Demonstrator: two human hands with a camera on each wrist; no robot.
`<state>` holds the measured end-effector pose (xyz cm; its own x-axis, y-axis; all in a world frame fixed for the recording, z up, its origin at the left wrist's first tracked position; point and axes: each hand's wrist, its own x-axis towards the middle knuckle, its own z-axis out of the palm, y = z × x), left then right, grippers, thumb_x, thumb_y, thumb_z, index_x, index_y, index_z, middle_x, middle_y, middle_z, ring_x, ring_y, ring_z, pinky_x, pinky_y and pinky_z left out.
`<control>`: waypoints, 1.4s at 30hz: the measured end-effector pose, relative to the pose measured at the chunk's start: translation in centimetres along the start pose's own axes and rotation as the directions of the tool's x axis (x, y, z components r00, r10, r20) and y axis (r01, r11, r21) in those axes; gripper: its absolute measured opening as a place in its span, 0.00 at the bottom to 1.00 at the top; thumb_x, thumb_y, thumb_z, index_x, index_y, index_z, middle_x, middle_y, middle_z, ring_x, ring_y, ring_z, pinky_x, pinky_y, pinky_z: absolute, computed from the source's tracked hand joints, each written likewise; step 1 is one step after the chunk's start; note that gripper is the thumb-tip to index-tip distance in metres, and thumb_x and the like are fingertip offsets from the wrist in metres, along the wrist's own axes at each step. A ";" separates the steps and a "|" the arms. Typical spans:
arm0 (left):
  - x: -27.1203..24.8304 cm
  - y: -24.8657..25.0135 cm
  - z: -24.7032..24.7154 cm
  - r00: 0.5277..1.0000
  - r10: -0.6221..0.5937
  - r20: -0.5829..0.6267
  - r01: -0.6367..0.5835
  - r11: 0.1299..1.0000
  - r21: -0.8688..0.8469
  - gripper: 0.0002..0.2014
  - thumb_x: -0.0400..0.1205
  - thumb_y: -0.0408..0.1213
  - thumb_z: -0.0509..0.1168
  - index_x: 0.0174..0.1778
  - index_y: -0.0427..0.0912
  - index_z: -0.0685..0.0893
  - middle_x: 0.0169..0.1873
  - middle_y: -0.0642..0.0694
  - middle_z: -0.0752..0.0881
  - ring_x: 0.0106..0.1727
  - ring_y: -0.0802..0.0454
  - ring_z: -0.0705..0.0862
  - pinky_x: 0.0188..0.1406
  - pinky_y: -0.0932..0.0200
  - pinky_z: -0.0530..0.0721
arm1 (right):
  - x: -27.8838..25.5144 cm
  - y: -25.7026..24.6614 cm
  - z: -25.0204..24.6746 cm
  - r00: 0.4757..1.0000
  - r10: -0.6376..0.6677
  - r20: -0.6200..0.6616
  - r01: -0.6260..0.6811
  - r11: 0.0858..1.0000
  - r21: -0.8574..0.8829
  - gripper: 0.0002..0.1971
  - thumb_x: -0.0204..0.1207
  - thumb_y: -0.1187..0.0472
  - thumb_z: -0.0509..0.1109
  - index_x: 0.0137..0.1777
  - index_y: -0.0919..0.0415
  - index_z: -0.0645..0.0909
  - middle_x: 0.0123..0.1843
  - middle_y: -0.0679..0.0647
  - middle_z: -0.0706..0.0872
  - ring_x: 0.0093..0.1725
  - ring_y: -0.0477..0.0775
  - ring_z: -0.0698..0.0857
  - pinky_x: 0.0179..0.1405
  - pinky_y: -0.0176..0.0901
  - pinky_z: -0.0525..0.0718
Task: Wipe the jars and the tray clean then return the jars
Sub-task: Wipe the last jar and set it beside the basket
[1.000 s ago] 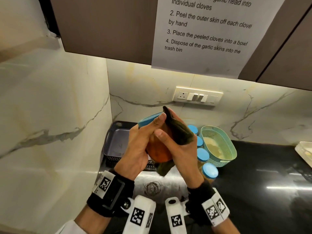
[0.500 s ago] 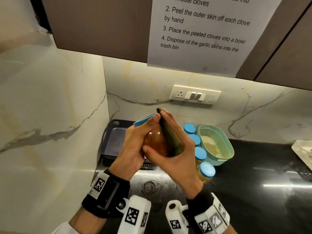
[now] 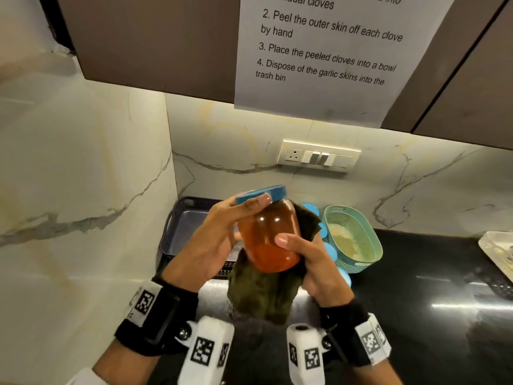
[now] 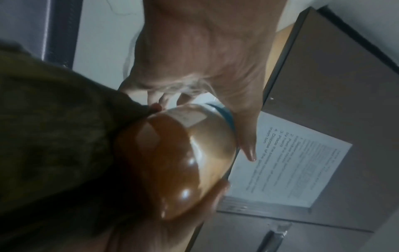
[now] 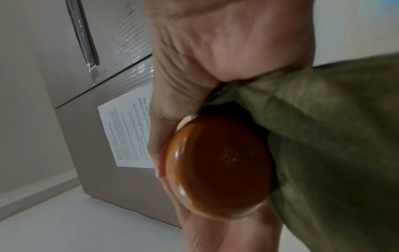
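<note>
Since half a second ago the olive cloth (image 3: pixel 263 295) has slid off the near face of the jar (image 3: pixel 269 240) and now hangs below and behind it, so the amber glass shows bare between the two hands, and the jar has tipped more upright; outward from the grip on the left, the dark tray (image 3: pixel 177 234) sits in the counter corner with no jar visible in the part that shows; the left hand (image 3: pixel 213 245) curls its fingers round the blue lid (image 3: pixel 261 194) and the shoulder of the jar, thumb lying along the lid's rim, and holds it in the air; the left wrist view shows that thumb across the lid edge and the cloth bunched against the glass; the right hand (image 3: pixel 311 262) is closed round the jar's lower half, thumb pressed on the bare glass, the other fingers hidden behind with the cloth pinned between palm and jar; beyond the grip on the right, more blue-lidded jars (image 3: pixel 312 211) stand beside a teal basket (image 3: pixel 352 237); I judge the step in hand to be the wiping of this one jar, with the tray and the return of the jars not yet done; the next move probably calls for the left hand to turn the jar by its lid while the right draws the cloth round an unwiped side, keeping a firm hold, since smooth glass could slip.
</note>
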<state>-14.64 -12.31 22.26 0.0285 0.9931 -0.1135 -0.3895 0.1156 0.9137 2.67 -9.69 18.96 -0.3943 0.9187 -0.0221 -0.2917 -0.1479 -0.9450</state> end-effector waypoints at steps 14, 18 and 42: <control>-0.6 -0.8 1.1 0.979 0.115 -0.167 -0.143 0.975 -0.168 0.47 0.56 0.56 0.88 0.70 0.39 0.86 0.60 0.37 0.91 0.60 0.40 0.91 0.61 0.40 0.88 | -2.3 1.5 5.2 0.718 -0.695 -0.015 0.598 0.629 -0.497 0.38 0.74 0.61 0.84 0.83 0.63 0.73 0.83 0.53 0.79 0.85 0.56 0.76 0.80 0.61 0.80; -0.7 -1.3 1.3 0.967 0.118 -0.226 -0.157 0.974 -0.163 0.55 0.47 0.64 0.89 0.68 0.36 0.87 0.61 0.35 0.91 0.63 0.37 0.90 0.64 0.40 0.88 | -1.4 1.3 3.8 0.711 -0.701 0.058 0.627 0.595 -0.502 0.34 0.74 0.67 0.85 0.78 0.67 0.78 0.81 0.59 0.82 0.84 0.62 0.77 0.81 0.68 0.78; -1.3 0.8 1.2 0.998 -0.047 -0.040 0.043 0.993 -0.108 0.20 0.59 0.55 0.83 0.44 0.51 0.96 0.44 0.44 0.95 0.43 0.46 0.94 0.46 0.49 0.89 | -1.3 -0.7 2.7 0.984 -0.177 -0.021 0.176 0.983 -0.062 0.37 0.65 0.55 0.84 0.77 0.49 0.81 0.67 0.57 0.91 0.67 0.64 0.91 0.61 0.64 0.91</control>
<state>-13.84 -13.47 23.63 0.0097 0.9850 -0.1724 -0.4848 0.1554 0.8607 1.04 -11.72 20.53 -0.3180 0.9379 0.1390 -0.3022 0.0387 -0.9525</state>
